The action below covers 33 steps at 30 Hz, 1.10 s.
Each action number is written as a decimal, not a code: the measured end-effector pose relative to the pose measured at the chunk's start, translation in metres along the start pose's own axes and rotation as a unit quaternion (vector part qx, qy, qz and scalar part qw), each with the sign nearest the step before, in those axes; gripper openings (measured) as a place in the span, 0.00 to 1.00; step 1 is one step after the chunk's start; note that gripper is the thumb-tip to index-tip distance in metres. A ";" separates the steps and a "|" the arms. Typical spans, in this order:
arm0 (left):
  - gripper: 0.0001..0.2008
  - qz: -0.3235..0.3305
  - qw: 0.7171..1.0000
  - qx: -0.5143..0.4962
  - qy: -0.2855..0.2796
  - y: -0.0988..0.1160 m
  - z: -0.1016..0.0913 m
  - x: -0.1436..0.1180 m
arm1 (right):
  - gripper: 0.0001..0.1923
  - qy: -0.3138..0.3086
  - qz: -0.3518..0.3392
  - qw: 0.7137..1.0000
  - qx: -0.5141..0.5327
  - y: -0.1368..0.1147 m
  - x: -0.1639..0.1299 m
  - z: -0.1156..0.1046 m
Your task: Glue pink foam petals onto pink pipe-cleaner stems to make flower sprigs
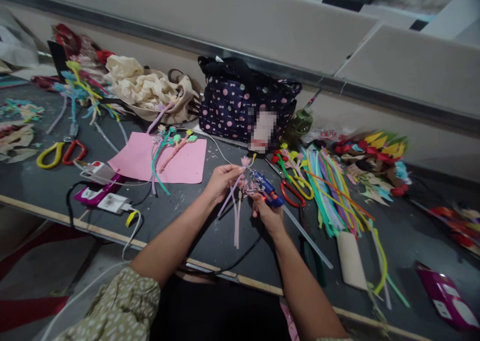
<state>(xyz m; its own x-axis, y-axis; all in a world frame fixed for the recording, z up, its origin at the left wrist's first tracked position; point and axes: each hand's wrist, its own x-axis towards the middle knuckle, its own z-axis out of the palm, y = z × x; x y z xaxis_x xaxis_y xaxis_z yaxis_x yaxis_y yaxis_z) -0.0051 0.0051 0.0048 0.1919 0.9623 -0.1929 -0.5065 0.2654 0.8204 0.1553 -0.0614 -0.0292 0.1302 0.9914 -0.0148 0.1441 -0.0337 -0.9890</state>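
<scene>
Pipe-cleaner flower sits pinched in your L hand, fingers closed on its head, stems hanging down toward you over the table. R hand is wrapped tight round the blue glue gun, nozzle pointing left at the flower, just beside it.

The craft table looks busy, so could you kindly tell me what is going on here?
A person holds a small bunch of pink pipe-cleaner flowers in the left hand, its stems hanging toward the dark table. The right hand grips a blue glue gun with its nozzle against the flowers. Loose coloured pipe cleaners, red-and-yellow scissors and a pink sheet with finished stems lie around, with a polka-dot bag behind.
</scene>
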 end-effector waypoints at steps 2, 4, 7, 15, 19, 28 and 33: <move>0.18 0.004 1.000 0.005 -0.002 0.000 0.000 0.000 | 0.21 -0.007 -0.001 1.000 -0.010 0.000 0.000 0.000; 0.18 0.010 1.000 0.010 -0.003 0.000 0.000 0.000 | 0.21 -0.014 -0.003 1.000 -0.010 -0.001 0.000 -0.001; 0.17 0.025 0.999 0.020 0.006 0.000 0.001 0.000 | 0.21 -0.018 -0.006 1.000 -0.007 -0.002 0.001 -0.001; 0.15 0.075 0.993 0.083 0.034 0.003 0.004 -0.003 | 0.21 -0.029 0.005 0.999 -0.025 -0.008 0.001 -0.002; 0.15 0.083 0.992 0.089 0.045 0.004 0.003 -0.002 | 0.21 -0.028 0.007 0.999 -0.033 -0.022 -0.001 -0.001; 0.15 0.068 0.996 0.022 0.052 0.004 -0.002 0.002 | 0.21 0.091 -0.028 0.994 -0.061 -0.018 0.014 -0.010; 0.15 0.042 0.996 -0.016 0.074 0.005 -0.005 0.006 | 0.18 0.147 -0.047 0.974 -0.163 0.000 0.030 -0.024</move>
<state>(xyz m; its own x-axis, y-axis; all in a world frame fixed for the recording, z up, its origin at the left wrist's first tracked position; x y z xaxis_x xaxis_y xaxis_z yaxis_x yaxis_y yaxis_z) -0.0109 0.0122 0.0051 0.0236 0.9788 -0.2037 -0.5422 0.1837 0.8199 0.1832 -0.0349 -0.0262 0.3699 0.9145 0.1638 0.4670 -0.0306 -0.8837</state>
